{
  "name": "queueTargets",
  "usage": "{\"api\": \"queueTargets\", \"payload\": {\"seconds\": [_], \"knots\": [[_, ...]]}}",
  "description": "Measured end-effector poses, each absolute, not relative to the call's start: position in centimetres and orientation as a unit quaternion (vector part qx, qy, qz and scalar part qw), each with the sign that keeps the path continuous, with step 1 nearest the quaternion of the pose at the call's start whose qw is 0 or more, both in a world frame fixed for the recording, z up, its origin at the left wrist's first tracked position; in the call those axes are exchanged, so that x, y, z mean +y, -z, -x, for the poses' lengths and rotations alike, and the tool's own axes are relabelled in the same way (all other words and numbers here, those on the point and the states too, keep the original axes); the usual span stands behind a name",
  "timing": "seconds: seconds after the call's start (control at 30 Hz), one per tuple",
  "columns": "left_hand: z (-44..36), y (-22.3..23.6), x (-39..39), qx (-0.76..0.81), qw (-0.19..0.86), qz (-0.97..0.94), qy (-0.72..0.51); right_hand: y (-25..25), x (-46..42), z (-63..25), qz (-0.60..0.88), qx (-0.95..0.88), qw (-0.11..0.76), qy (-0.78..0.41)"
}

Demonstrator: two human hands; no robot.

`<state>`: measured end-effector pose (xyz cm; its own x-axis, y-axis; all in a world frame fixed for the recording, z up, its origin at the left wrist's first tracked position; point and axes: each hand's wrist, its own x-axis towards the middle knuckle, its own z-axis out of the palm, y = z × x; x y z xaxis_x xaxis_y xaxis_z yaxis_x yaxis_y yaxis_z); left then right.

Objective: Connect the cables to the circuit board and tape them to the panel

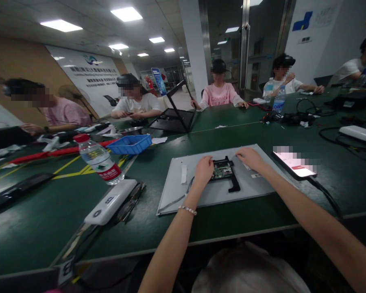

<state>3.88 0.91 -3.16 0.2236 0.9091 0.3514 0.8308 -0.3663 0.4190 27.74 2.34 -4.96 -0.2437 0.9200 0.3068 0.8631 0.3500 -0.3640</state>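
Observation:
A flat grey panel (171, 191), like the back of a screen, lies on the green table in front of me. On its middle sits a black plastic frame (235, 183) around a green circuit board (222, 171). My left hand (204, 169) is closed at the frame's left edge, its fingertips partly hidden. Just right of the frame's upper corner, my right hand (249, 158) has its fingers pressed together low over the panel; anything in them is too small to make out. A thin grey cable (173, 204) runs from under my left wrist to the panel's left corner.
Left of the panel are a white power bank (111, 202), glasses (130, 203), a water bottle (99, 160) and a blue tray (130, 144). A lit phone (294, 163) lies to the right. Several people sit around the table; a black stand-like frame (173, 118) is opposite.

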Motion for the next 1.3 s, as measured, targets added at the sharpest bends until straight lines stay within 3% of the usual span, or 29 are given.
{"api": "queueTargets", "payload": {"seconds": [0.77, 1.07, 1.3], "knots": [[-3.2, 3.4, 1.0, 0.593, 0.026, -0.769, -0.238, 4.2, 1.5, -27.5, 0.605, -0.761, 0.233, -0.007], [-2.6, 3.2, 1.4, 0.575, 0.061, -0.777, -0.249, 4.1, 1.2, -27.1, 0.582, -0.772, 0.254, -0.001], [-2.6, 3.8, 1.7, 0.596, 0.019, -0.766, -0.240, 3.3, 2.2, -24.5, 0.538, -0.808, 0.240, -0.017]]}}
